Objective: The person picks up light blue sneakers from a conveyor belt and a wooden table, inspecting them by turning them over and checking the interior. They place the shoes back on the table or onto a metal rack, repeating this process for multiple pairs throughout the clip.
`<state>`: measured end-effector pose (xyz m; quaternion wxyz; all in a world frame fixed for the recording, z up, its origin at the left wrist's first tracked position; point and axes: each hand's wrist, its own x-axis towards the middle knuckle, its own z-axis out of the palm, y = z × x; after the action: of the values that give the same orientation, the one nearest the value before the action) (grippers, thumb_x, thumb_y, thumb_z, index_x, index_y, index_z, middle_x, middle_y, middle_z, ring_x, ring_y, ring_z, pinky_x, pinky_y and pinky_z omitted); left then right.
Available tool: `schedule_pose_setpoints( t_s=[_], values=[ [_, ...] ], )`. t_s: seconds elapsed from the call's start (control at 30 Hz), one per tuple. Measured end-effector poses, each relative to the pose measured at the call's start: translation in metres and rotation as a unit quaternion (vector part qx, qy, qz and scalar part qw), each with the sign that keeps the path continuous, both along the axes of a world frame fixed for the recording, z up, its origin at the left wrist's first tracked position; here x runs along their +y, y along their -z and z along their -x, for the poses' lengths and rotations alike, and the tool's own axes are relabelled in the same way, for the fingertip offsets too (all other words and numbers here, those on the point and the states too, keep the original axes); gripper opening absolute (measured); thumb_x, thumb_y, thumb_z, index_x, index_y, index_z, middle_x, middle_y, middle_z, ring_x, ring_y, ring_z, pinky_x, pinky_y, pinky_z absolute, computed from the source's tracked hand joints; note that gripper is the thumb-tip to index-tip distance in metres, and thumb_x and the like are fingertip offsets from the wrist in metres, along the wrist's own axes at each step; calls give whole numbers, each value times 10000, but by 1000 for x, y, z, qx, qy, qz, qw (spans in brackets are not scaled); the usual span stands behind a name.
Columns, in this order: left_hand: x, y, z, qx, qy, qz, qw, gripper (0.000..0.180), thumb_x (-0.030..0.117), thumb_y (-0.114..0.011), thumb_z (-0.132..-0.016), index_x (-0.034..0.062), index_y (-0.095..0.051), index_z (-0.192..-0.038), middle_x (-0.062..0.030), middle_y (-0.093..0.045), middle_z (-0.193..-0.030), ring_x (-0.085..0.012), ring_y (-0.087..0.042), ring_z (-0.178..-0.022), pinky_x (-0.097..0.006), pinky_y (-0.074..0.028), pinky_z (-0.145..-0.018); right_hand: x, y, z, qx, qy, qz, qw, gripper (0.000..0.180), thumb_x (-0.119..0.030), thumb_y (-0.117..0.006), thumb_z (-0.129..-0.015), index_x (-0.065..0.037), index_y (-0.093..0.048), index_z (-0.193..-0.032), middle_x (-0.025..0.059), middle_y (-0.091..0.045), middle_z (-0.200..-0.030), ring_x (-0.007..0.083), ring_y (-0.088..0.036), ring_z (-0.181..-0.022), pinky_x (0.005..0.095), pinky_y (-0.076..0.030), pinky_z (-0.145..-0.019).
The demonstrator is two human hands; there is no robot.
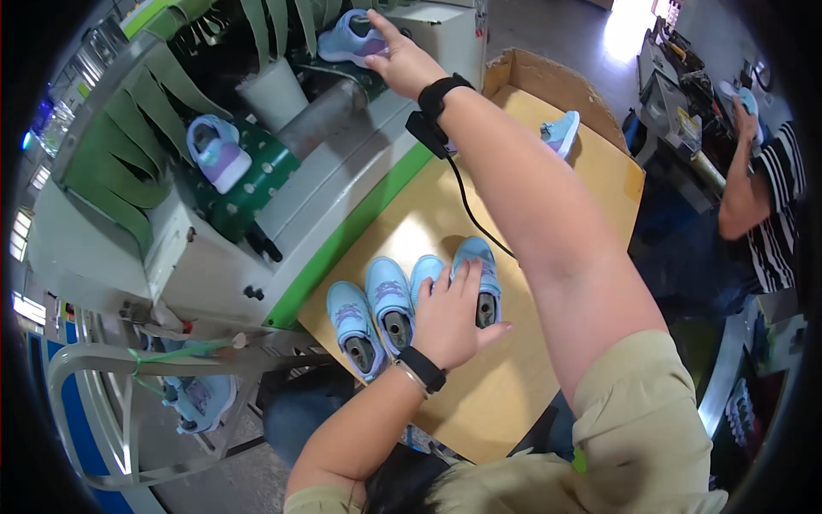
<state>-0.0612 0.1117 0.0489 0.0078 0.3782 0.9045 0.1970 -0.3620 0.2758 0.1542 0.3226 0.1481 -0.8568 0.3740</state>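
At the mouth of the machine, my right hand (407, 62) reaches far forward and grips the heel end of a light blue and purple shoe (347, 38), thumb and a finger on either side. My left hand (449, 324) lies with spread fingers over a row of light blue shoes on the tan board. Partly covered by it are one shoe (426, 272) and the rightmost shoe (479, 257). Left of them sit two more, a shoe (390, 295) and the outermost shoe (349, 321), with dark inserts showing in their openings.
Another shoe (224, 154) rests on the machine's green dotted belt (265, 176), beside hanging green strips (111, 184). A shoe (561, 133) stands at the board's far end by a cardboard wall (556, 81). A black cable runs under my right arm. A co-worker (753, 197) is at right.
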Motion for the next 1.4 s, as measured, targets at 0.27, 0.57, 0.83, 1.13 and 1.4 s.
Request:
schedule_pose_setpoints(
  t_s=[0.27, 0.57, 0.83, 1.13, 1.4],
  values=[
    [-4, 1, -1, -32, 8, 9, 999, 1104, 558, -855, -650, -9, -400, -1480, -216, -480, -1500, -356, -467, -1369, -528, -331, -1114, 157, 133, -172, -401, 165, -75, 898, 717, -512, -779, -841, -9, -595, -1318, 251, -630, -1315, 366, -602, -1244, 414, -479, -1040],
    [14, -2, -23, 23, -40, 79, 996, 1015, 453, -812, -696, -47, -380, -1467, -249, -456, -1503, -348, -416, -1429, -572, -225, -1191, 181, 159, -308, -293, 68, 132, 944, 394, -257, -596, -1007, -21, -606, -1322, 149, -653, -1295, 270, -589, -1250, 373, -446, -1076],
    [17, 15, -83, -16, -98, -45, 994, 1050, 371, -772, -757, -104, -233, -1523, -325, -430, -1477, -389, -416, -1424, -552, -169, -1231, 115, 176, -243, -306, 124, 136, 934, 786, -670, -249, -1044, -30, -705, -1044, 141, -737, -1013, 206, -698, -991, 312, -524, -879],
    [10, 26, -105, -2, -85, -68, 994, 1089, 262, -836, -743, -52, -182, -1555, -261, -225, -1624, -447, -197, -1523, -573, -122, -1235, 129, 133, -370, -340, -176, 516, 766, 618, -522, -305, -1099, -13, -632, -976, 180, -727, -1029, 302, -660, -1103, 429, -394, -1116],
    [33, 24, -63, -176, -92, -351, 915, 956, 133, -809, -732, -13, -289, -1520, -250, -387, -1442, -402, -419, -1342, -453, -327, -1165, 29, 158, -449, -242, 58, 265, 932, 819, -179, -759, -912, -34, -292, -1568, 199, -302, -1631, 298, -320, -1497, 405, -260, -1220]
  ],
)
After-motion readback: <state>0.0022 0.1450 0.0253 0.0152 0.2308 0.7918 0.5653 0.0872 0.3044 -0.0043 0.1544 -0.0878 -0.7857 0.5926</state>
